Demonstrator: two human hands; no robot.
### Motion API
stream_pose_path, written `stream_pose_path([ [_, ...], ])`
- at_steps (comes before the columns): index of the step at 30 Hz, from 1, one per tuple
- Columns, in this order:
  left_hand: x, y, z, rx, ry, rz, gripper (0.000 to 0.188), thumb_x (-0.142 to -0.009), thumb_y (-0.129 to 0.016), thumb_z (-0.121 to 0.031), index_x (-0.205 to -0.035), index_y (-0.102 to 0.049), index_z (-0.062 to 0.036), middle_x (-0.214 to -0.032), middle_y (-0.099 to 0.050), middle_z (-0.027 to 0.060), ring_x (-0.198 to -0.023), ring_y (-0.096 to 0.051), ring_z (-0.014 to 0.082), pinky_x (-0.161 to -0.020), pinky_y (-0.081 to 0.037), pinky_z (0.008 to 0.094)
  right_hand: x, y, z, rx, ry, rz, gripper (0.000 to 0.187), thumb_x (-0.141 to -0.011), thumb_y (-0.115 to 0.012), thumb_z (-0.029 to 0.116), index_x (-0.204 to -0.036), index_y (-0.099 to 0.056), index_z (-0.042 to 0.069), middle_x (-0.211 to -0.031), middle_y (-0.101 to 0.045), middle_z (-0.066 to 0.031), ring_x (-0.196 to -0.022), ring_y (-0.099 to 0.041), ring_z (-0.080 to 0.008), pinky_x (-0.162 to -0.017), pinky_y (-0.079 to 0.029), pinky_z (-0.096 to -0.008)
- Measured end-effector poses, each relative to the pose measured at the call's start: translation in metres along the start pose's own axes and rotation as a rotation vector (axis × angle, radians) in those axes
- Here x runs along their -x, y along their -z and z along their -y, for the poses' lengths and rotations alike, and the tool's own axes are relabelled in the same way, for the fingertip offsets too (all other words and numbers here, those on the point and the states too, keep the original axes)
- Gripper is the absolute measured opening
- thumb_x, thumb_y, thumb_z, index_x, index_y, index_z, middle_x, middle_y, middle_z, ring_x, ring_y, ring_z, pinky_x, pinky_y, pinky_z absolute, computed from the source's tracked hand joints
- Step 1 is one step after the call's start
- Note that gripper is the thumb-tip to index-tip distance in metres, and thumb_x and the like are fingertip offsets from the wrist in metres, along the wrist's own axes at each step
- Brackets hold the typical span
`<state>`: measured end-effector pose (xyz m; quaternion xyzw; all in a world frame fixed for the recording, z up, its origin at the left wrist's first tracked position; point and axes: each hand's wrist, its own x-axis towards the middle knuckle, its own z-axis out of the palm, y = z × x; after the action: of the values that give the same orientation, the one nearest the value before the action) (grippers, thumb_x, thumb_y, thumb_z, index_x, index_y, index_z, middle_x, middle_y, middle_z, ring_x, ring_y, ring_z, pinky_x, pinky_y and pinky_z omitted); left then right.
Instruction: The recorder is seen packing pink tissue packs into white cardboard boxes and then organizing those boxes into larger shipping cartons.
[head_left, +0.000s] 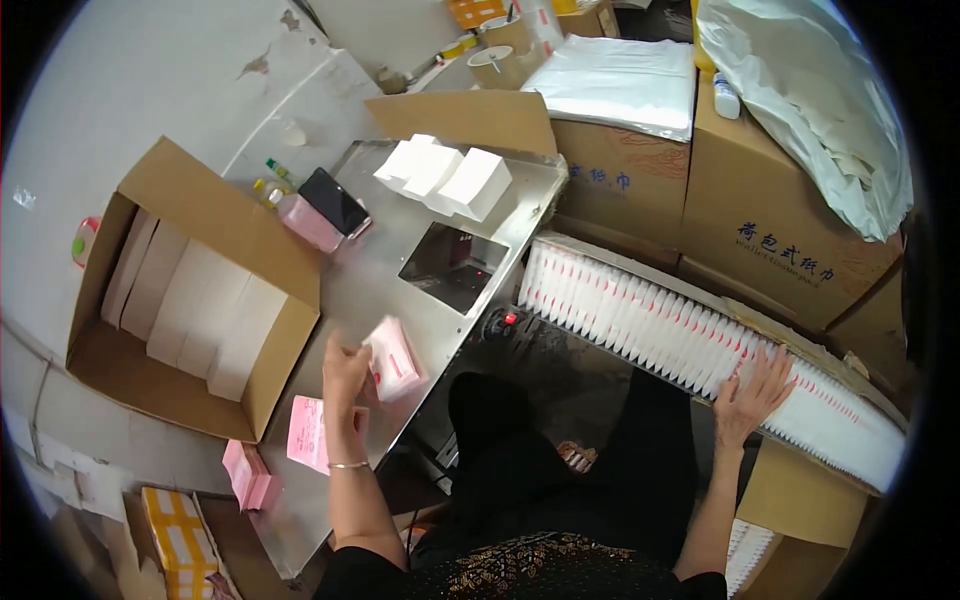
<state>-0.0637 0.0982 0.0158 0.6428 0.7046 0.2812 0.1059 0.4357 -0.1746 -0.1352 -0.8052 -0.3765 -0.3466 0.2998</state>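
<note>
My right hand (752, 398) rests with its fingers spread on a long row of white tissue packets (640, 310) with red marks. The packets stand on edge, packed closely in a long open carton. My left hand (345, 372), slightly blurred, is above the metal table, fingers apart, with nothing visible in it. Just right of it lies a stack of pink and white packets or sheets (397, 362); I cannot tell whether the hand touches it. Pink printed sheets (307, 435) lie partly behind my left wrist. Another pink stack (250, 476) sits at the table's near left edge.
An open cardboard box (290, 365) holding white blocks stands at the left. White stacks (476, 184), a phone (335, 203), a pink bottle (308, 222) and a dark glass panel (455, 267) occupy the metal table (350, 290). Large cartons (760, 200) stand behind the packet row.
</note>
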Motion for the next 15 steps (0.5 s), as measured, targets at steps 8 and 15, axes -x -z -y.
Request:
stream_pose_path([
  [8, 0.101, -0.027, -0.127, 0.315, -0.461, 0.040, 0.042, -0.088, -0.063, -0.003, -0.130, -0.058, -0.0028, -0.122, -0.061, 0.0162, -0.113, -0.059, 0.0279, -0.096, -0.047, 0.0406, 0.000, 0.087, -0.040, -0.211, -0.463, 0.100, 0.052, -0.089, -0.065, 0.012, -0.138, -0.053, 0.000, -0.151, -0.042, -0.0210, -0.139, -0.041, -0.0359, -0.117, -0.030, -0.0453],
  [15, 0.185, -0.120, -0.193, 0.527, -0.940, 0.756, 0.041, -0.085, -0.065, 0.007, -0.124, -0.063, -0.0042, -0.102, -0.068, 0.0127, -0.091, -0.067, 0.0243, -0.077, -0.054, 0.0320, 0.010, 0.079, -0.077, -0.029, -0.627, -0.028, 0.066, -0.081, -0.078, 0.028, -0.130, -0.052, -0.006, -0.118, -0.057, -0.0241, -0.111, -0.050, -0.0403, -0.097, -0.043, -0.0481],
])
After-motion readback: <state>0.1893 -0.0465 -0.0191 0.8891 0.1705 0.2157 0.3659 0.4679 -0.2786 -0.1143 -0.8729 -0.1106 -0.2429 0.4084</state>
